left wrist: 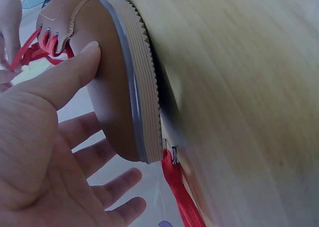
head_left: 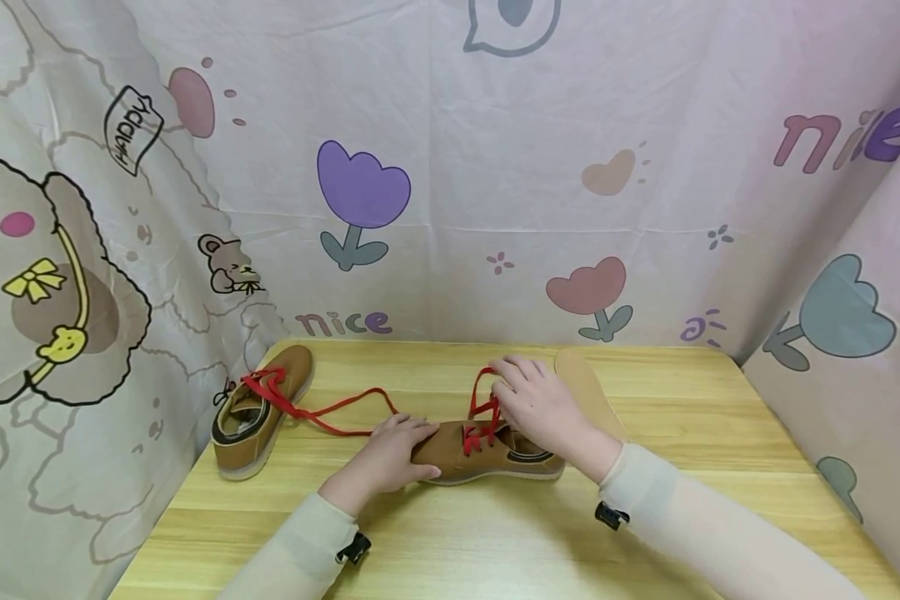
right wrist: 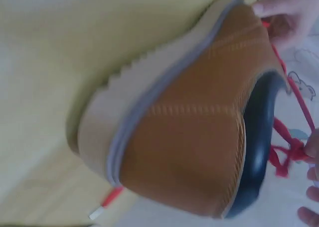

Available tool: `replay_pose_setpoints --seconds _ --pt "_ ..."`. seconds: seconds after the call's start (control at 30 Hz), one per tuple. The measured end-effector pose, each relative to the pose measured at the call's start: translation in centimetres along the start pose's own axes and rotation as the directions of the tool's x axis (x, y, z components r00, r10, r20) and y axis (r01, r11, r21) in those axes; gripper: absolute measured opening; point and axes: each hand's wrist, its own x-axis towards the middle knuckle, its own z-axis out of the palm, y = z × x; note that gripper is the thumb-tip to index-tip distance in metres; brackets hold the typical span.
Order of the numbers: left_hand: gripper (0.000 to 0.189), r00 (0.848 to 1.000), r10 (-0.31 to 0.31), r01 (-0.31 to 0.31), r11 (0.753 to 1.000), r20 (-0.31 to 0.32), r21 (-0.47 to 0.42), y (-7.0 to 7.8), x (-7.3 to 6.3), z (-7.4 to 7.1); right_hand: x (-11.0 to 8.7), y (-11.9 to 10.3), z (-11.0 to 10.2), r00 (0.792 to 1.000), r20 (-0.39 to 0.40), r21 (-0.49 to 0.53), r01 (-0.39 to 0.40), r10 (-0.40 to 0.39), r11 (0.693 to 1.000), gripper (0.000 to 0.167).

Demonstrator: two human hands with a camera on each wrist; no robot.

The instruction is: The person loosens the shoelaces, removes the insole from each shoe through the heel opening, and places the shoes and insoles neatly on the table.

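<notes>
A brown lace-up shoe (head_left: 450, 450) lies across the middle of the table, toe to the left. My left hand (head_left: 392, 454) holds it by the toe, with the thumb (left wrist: 79, 70) on the near side and the fingers over the far side. Above the tongue, my right hand (head_left: 534, 404) pinches the red shoelace (right wrist: 295, 151), which is threaded through the eyelets and bunched in a knot-like tangle near the fingertips. Part of the lace is hidden behind the right hand in the head view.
A matching brown shoe (head_left: 243, 454) stands at the table's left edge, toe away from me. Its loose red lace (head_left: 345, 404) trails right toward my left hand. Behind my right hand lies a flat tan piece (head_left: 588, 387). Printed cloth (head_left: 450, 167) hangs around the wooden table (head_left: 690, 467).
</notes>
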Motion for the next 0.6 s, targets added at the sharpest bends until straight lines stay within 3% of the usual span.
replay_pose_setpoints --seconds 0.13,0.37,0.6 --pt "0.067 1.000 -0.003 0.003 1.000 -0.002 -0.002 0.1 0.0 -0.1 0.9 1.8 -0.8 0.999 -0.051 0.021 -0.005 0.006 1.000 0.018" --pt "0.068 1.000 -0.017 0.017 1.000 0.001 -0.001 0.0 0.1 0.0 2.2 5.9 -2.2 0.985 0.011 0.139 -0.173 0.173 0.975 0.006" --pt "0.068 1.000 -0.012 0.012 1.000 0.002 0.000 0.0 0.0 0.1 2.4 8.4 -2.6 0.972 -0.008 0.105 -0.231 0.233 0.967 0.007"
